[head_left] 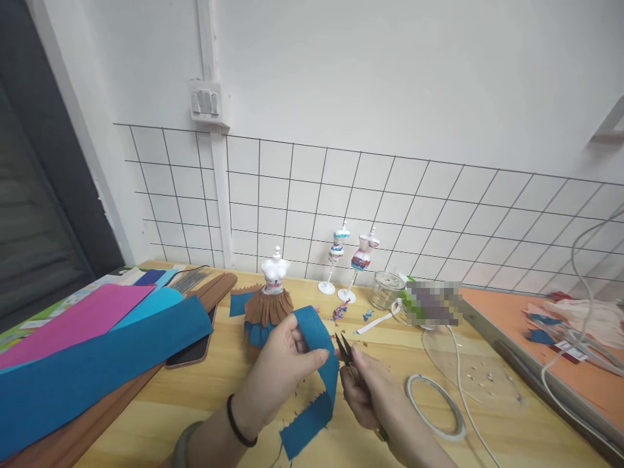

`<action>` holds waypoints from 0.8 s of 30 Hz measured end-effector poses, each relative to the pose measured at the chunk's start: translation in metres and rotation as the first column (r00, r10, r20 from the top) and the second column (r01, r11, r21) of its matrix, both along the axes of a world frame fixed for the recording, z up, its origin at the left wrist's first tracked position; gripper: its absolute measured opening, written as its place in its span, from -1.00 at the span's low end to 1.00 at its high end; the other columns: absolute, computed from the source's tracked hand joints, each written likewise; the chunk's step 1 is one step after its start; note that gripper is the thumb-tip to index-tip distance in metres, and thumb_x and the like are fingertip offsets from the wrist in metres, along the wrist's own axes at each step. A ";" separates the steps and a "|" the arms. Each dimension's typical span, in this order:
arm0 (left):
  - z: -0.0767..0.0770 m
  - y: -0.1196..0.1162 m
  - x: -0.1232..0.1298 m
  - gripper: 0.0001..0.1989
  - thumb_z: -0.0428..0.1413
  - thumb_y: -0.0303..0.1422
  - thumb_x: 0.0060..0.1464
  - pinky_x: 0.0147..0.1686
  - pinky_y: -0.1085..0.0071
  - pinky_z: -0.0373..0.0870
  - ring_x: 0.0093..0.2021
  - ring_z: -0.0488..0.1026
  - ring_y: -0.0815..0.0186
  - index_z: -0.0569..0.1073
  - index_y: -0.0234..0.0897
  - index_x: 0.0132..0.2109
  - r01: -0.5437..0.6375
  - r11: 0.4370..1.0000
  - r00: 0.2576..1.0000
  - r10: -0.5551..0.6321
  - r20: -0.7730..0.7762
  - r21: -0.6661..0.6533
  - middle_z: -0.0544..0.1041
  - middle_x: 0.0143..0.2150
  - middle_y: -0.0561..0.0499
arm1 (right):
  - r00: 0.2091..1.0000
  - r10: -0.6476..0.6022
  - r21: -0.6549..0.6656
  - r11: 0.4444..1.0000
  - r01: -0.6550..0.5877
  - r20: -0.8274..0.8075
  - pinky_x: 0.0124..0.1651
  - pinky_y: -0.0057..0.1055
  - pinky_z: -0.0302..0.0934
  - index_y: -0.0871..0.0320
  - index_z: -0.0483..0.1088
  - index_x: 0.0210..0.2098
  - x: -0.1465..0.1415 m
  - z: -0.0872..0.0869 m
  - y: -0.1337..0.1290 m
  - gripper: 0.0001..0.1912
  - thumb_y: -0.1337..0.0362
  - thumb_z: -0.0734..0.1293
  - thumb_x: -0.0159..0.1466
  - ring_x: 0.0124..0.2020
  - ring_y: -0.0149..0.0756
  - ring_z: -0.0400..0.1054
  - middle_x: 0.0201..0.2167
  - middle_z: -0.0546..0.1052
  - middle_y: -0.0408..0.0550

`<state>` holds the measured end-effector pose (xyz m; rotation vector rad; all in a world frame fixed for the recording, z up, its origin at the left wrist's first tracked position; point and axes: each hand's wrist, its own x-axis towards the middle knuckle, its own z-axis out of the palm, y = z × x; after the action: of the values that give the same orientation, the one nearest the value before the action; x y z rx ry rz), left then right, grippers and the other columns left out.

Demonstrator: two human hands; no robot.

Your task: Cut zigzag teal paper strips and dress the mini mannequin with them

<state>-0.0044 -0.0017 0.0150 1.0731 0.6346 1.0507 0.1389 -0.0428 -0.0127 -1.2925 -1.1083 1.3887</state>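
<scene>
My left hand (283,367), with a black band on the wrist, pinches a curling strip of blue paper or fabric (308,419) near its upper end. The strip hangs down with jagged edges, its lower end near the table. My right hand (373,396) is closed around small dark scissors (358,374), whose blades point up and are slightly apart, just right of the strip. Behind my left hand stands a small white mannequin (275,270) wearing a brown pleated skirt (269,307) over a blue layer.
At the left lie blue (112,374), pink (82,318) and brown sheets over a phone (191,351). Two small mannequins (336,253) (363,257), a glass jar (387,289) and scraps stand or lie behind. A tape roll (436,406), cable (461,383) and orange board (511,325) are right.
</scene>
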 end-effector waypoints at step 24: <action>0.007 -0.001 -0.007 -0.68 0.23 -0.53 -0.27 -0.28 0.37 0.37 -0.33 0.47 0.30 0.39 -0.29 -0.26 0.190 0.982 0.974 -0.188 -0.128 0.004 0.51 -0.39 0.01 | 0.926 0.237 -0.050 0.971 -0.233 0.293 -0.58 -0.49 -0.19 0.12 0.05 -0.62 0.015 0.027 -0.016 -0.52 -0.09 0.05 0.25 -0.67 -0.48 -0.14 -0.71 0.03 -0.32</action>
<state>-0.0109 -0.0030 0.0217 1.1974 0.6134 0.8286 0.1537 -0.0589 0.0144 -1.4492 -1.5012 1.4048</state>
